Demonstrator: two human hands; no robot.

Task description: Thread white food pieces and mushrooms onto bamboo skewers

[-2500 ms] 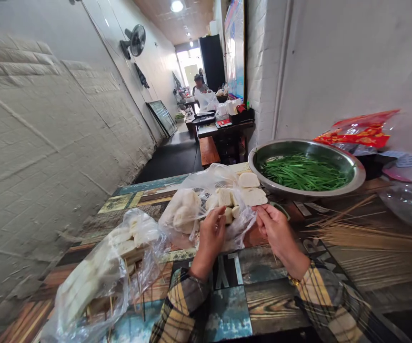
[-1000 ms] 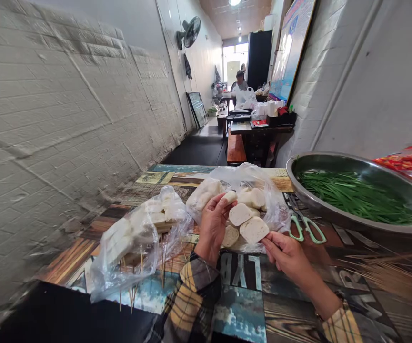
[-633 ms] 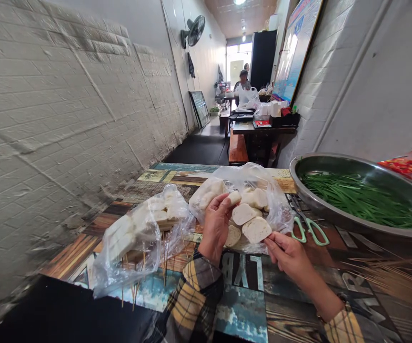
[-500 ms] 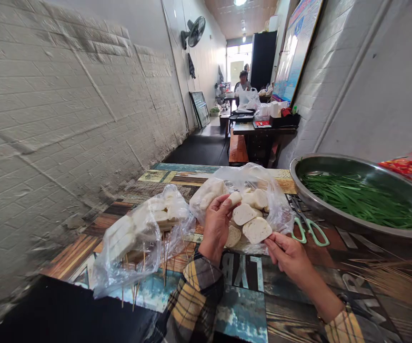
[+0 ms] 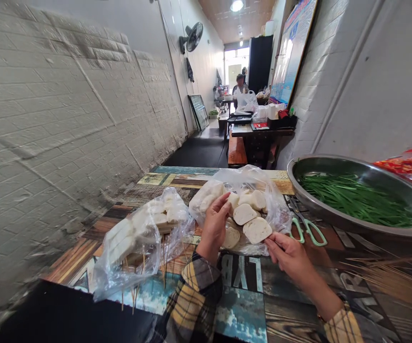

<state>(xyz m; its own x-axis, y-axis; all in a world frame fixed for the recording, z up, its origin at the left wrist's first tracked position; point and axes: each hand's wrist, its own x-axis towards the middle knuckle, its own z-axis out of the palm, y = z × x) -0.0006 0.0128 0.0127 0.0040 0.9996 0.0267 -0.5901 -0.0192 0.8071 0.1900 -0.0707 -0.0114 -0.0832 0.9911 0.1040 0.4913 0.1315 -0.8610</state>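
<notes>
My left hand (image 5: 213,228) is closed, its thumb and fingers pinching a pale bread slice (image 5: 233,202) over an open plastic bag. My right hand (image 5: 287,252) pinches the lower right edge of a round-cornered white bread slice (image 5: 257,230). Another bread slice (image 5: 244,214) overlaps it in a row; whether a stick joins them is hidden. Below my left fingers lies one more slice (image 5: 231,237). The clear plastic bag (image 5: 250,175) around them holds several more pieces. To the left, a second plastic bag (image 5: 152,247) covers white slices on wooden skewers (image 5: 134,295), whose ends stick out.
Green-handled scissors (image 5: 309,228) lie right of the bag, beside a large metal bowl (image 5: 329,214) of cut green leaves. Loose thin skewers (image 5: 395,276) are at the right. A red package (image 5: 409,162) sits behind the bowl. A person (image 5: 240,85) sits far back among tables.
My left fingers have moved slightly, and the slice at them now faces more toward the pieces behind it. My right hand and its slices have hardly moved. The view has shifted a little.
</notes>
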